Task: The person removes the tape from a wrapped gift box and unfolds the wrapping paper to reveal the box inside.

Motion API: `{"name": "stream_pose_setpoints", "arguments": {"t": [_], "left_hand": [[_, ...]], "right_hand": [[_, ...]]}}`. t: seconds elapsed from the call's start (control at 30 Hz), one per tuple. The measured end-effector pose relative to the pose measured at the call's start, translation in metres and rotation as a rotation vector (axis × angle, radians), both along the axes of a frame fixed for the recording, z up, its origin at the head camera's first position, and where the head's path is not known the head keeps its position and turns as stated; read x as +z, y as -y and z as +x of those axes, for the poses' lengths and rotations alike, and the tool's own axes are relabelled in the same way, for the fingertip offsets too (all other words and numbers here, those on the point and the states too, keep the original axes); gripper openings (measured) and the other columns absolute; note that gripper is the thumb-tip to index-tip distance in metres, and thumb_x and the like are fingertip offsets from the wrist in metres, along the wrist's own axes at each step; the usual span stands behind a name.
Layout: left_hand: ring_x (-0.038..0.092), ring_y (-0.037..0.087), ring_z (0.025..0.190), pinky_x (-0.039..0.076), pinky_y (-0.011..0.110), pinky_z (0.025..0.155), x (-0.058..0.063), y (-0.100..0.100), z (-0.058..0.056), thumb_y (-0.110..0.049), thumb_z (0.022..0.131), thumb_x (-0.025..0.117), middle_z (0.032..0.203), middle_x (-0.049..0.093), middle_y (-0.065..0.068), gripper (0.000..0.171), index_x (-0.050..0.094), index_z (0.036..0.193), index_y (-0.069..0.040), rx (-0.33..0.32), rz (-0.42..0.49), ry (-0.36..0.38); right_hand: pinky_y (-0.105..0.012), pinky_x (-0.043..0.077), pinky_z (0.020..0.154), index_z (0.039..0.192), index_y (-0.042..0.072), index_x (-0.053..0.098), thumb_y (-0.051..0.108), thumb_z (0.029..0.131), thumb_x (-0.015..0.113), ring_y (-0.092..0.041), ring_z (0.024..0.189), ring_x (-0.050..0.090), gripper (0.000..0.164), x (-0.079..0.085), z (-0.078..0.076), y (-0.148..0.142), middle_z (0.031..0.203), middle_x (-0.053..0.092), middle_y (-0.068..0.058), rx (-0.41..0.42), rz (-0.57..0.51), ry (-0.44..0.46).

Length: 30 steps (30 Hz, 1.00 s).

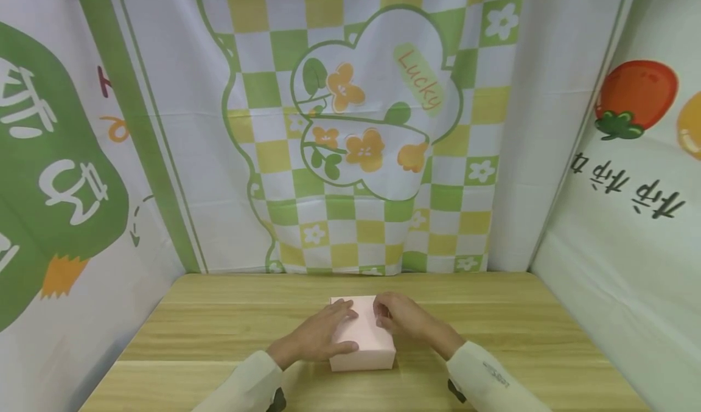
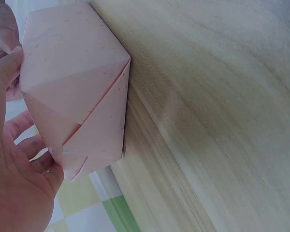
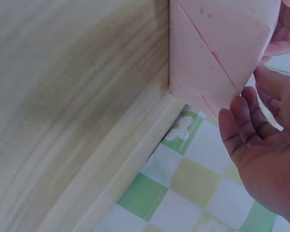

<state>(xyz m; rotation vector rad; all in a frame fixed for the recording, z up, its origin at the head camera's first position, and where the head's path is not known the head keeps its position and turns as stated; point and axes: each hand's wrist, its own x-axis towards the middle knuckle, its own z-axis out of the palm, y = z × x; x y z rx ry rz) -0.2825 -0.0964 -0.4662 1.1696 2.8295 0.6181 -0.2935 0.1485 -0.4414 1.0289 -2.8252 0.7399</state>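
Observation:
A pink paper-wrapped box (image 1: 371, 334) stands on the wooden table, with diagonal folds on its sides and small gold flecks. Across its top left lies my left hand (image 1: 323, 334), fingers spread and thumb along the near top edge. In the left wrist view the fingertips touch the folded side of the box (image 2: 77, 53). At the right top edge is my right hand (image 1: 404, 317), its fingers bent and its thumb close to the index finger. From the right wrist view, its fingers meet the rim of the box (image 3: 217, 43); I cannot tell whether they pinch the paper.
The wooden table (image 1: 230, 321) extends around the box on all sides. A green and yellow checked cloth (image 1: 378, 229) hangs behind it. Printed white cloths (image 1: 608, 266) enclose the left and right sides.

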Motion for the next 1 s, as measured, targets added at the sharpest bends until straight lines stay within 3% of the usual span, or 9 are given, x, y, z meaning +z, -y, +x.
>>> {"name": "stream_pose_setpoints", "arguments": {"t": [0.13, 0.3, 0.37, 0.53, 0.63, 0.73, 0.87, 1.0], "left_hand": [[0.033, 0.037, 0.146, 0.03, 0.054, 0.119, -0.001, 0.0, -0.001, -0.051, 0.093, 0.06, 0.156, 0.037, 0.017, 0.06, 0.051, 0.136, -0.011, 0.003, 0.0, -0.002], [0.033, 0.037, 0.146, 0.03, 0.054, 0.119, -0.002, 0.001, -0.001, -0.052, 0.093, 0.059, 0.156, 0.038, 0.017, 0.06, 0.051, 0.136, -0.011, -0.002, 0.003, -0.011], [0.033, 0.037, 0.146, 0.03, 0.054, 0.119, -0.002, 0.001, -0.002, -0.052, 0.093, 0.059, 0.156, 0.038, 0.017, 0.06, 0.051, 0.136, -0.011, -0.004, 0.002, -0.012], [0.034, 0.037, 0.145, 0.031, 0.054, 0.119, -0.001, 0.001, -0.001, -0.051, 0.093, 0.06, 0.155, 0.038, 0.017, 0.059, 0.052, 0.135, -0.01, -0.002, 0.0, -0.015], [0.034, 0.036, 0.145, 0.031, 0.054, 0.119, -0.001, 0.001, -0.001, -0.051, 0.093, 0.06, 0.155, 0.039, 0.017, 0.059, 0.052, 0.135, -0.01, 0.003, -0.004, -0.018], [0.034, 0.037, 0.145, 0.031, 0.054, 0.119, -0.001, 0.0, 0.0, -0.051, 0.094, 0.06, 0.155, 0.038, 0.017, 0.059, 0.051, 0.136, -0.01, 0.0, -0.001, -0.011], [0.033, 0.038, 0.145, 0.03, 0.055, 0.119, 0.001, 0.0, 0.001, -0.05, 0.094, 0.06, 0.156, 0.037, 0.018, 0.059, 0.051, 0.136, -0.01, -0.003, 0.009, 0.002], [0.033, 0.038, 0.145, 0.029, 0.055, 0.119, 0.002, 0.001, 0.001, -0.05, 0.093, 0.06, 0.156, 0.037, 0.018, 0.06, 0.051, 0.136, -0.01, -0.001, 0.009, 0.003]], "right_hand": [[-0.02, 0.047, 0.064, 0.089, 0.009, 0.068, 0.006, 0.087, 0.071, -0.005, 0.074, 0.051, 0.004, -0.002, 0.001, 0.0, 0.081, 0.059, 0.004, -0.018, -0.025, -0.012], [-0.018, 0.048, 0.062, 0.08, 0.01, 0.069, 0.002, 0.086, 0.07, -0.002, 0.068, 0.052, 0.01, -0.003, -0.004, 0.0, 0.075, 0.063, 0.004, -0.01, -0.047, -0.034], [-0.019, 0.05, 0.062, 0.08, 0.01, 0.068, 0.002, 0.087, 0.07, -0.002, 0.068, 0.052, 0.011, -0.003, -0.005, 0.0, 0.075, 0.062, 0.004, 0.006, 0.0, -0.098], [-0.021, 0.053, 0.066, 0.086, 0.011, 0.062, 0.008, 0.091, 0.067, -0.007, 0.074, 0.053, 0.008, -0.009, -0.002, 0.001, 0.082, 0.057, 0.003, 0.04, 0.201, -0.363], [-0.021, 0.054, 0.068, 0.089, 0.011, 0.058, 0.012, 0.095, 0.062, -0.009, 0.077, 0.052, 0.007, -0.014, 0.0, 0.001, 0.086, 0.052, 0.003, 0.043, 0.246, -0.404], [-0.022, 0.052, 0.07, 0.093, 0.011, 0.055, 0.011, 0.099, 0.056, -0.008, 0.08, 0.049, 0.006, -0.016, 0.001, -0.002, 0.089, 0.049, 0.004, 0.046, 0.179, -0.289], [-0.021, 0.05, 0.071, 0.095, 0.01, 0.057, 0.007, 0.099, 0.055, -0.006, 0.082, 0.048, 0.005, -0.017, 0.0, -0.008, 0.09, 0.053, 0.004, 0.037, -0.042, -0.049], [-0.019, 0.05, 0.069, 0.099, 0.008, 0.064, 0.008, 0.095, 0.061, -0.003, 0.08, 0.051, 0.005, -0.019, -0.002, -0.012, 0.088, 0.058, 0.003, 0.035, -0.187, 0.052]]}}
